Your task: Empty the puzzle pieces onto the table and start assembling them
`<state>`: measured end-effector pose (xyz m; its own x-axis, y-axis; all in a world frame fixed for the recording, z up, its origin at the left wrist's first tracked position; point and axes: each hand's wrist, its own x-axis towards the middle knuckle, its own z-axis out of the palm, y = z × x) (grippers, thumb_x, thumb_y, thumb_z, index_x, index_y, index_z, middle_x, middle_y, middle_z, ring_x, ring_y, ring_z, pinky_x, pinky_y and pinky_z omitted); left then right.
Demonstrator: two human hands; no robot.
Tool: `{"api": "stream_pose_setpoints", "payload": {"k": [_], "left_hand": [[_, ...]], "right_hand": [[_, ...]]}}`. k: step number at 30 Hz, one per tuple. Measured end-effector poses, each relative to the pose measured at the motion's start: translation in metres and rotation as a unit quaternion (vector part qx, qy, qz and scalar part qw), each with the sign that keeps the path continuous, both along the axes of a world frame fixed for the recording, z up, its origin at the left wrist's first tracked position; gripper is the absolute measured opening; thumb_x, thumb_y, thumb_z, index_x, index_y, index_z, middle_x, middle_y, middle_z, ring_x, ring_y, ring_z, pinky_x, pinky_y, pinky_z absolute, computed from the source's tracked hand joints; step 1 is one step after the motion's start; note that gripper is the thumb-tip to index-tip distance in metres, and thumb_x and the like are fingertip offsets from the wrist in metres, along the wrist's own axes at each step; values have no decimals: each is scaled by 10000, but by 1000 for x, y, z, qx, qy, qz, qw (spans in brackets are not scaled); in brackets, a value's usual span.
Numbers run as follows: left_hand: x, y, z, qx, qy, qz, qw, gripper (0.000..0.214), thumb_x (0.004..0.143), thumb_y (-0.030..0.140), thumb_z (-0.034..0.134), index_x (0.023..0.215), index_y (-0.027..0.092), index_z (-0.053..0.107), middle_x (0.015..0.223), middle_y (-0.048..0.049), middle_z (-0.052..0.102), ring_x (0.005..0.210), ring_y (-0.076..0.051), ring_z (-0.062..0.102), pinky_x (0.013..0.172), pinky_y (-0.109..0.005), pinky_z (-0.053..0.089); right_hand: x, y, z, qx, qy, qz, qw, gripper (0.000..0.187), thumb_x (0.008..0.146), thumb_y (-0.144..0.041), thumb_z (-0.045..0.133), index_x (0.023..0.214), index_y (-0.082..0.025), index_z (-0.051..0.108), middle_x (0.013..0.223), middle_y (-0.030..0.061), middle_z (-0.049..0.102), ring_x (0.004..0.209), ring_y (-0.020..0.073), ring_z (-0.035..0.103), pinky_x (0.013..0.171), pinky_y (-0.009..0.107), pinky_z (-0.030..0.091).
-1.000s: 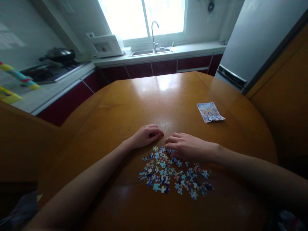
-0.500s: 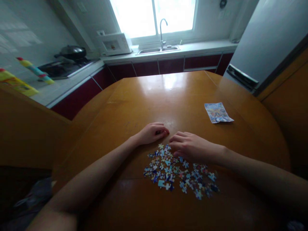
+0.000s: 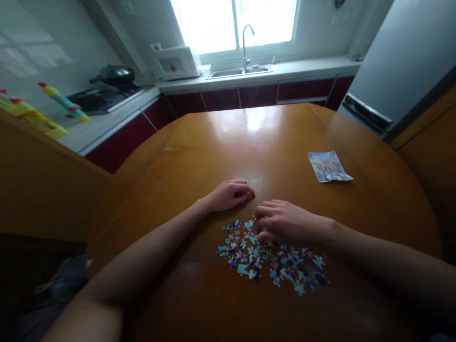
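A loose spread of small jigsaw puzzle pieces [image 3: 245,256], mostly blue, white and multicoloured, lies on the wooden table in front of me. My right hand [image 3: 281,221] rests over the far side of the spread, palm down, its fingers bent and drawn together among the pieces. Whatever sits under those fingertips is hidden. Just beyond the pieces, to the left, my left hand [image 3: 231,194] lies on its side on the tabletop, fingers curled and thumb against the index finger. I cannot see whether a piece is inside it.
On the right of the table [image 3: 221,156] lies a creased, printed picture sheet [image 3: 329,167]. Beyond the table are a counter with a sink [image 3: 228,73], a microwave [image 3: 178,62] and a stove with a black pan [image 3: 116,75]. A fridge [image 3: 395,61] stands to the right.
My right hand has come slightly nearer to me over the pieces. A single piece at the spread's far edge no longer shows in its former spot. The left hand keeps its pose; the view shifts slightly.
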<state>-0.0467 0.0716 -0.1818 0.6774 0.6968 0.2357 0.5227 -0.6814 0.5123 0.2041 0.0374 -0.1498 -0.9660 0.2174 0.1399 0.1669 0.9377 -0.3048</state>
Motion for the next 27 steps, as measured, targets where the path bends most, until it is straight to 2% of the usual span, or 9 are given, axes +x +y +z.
{"api": "stream_pose_setpoints", "payload": {"k": [9, 12, 15, 17, 22, 27], "left_hand": [[-2, 1, -2, 4, 6, -3, 1000, 214, 992, 265, 528, 1010, 170, 719, 837, -42, 628, 778, -134, 589, 718, -247, 450], [-1, 1, -1, 1, 6, -3, 1000, 213, 991, 264, 530, 1015, 170, 720, 834, -42, 626, 775, -133, 587, 713, -243, 448], [-1, 0, -1, -5, 3, -4, 1000, 211, 989, 264, 533, 1026, 173, 720, 841, -46, 633, 772, -132, 589, 702, -240, 448], [-1, 0, -1, -8, 2, -6, 1000, 212, 989, 263, 532, 1026, 174, 721, 843, -47, 637, 765, -131, 587, 698, -240, 449], [-2, 1, -1, -8, 8, -1, 1000, 213, 986, 254, 530, 1031, 175, 722, 849, -47, 639, 770, -132, 588, 706, -245, 452], [-2, 0, -1, -7, 7, -2, 1000, 209, 983, 253, 534, 1022, 174, 724, 842, -45, 638, 762, -128, 582, 699, -241, 445]], "right_hand": [[5, 15, -3, 18, 47, -94, 994, 310, 1038, -320, 442, 906, -167, 677, 946, 73, 653, 885, 174, 572, 832, 320, 423], [9, 27, -3, 7, 31, -185, 982, 296, 1029, -292, 435, 860, -169, 645, 884, 59, 645, 792, 152, 559, 726, 284, 388], [14, 39, -3, 6, -2, -298, 955, 280, 994, -282, 467, 768, -179, 594, 790, 41, 636, 689, 139, 534, 627, 283, 321], [16, 45, -5, 5, -27, -344, 939, 267, 972, -282, 481, 745, -184, 583, 772, 43, 649, 662, 142, 536, 600, 293, 288], [17, 52, -12, -13, -86, -368, 926, 263, 952, -307, 479, 749, -191, 602, 825, 73, 707, 673, 161, 589, 591, 300, 277], [14, 53, -18, -6, -99, -372, 923, 275, 956, -318, 461, 768, -193, 619, 860, 84, 726, 713, 181, 629, 599, 300, 296]]}}
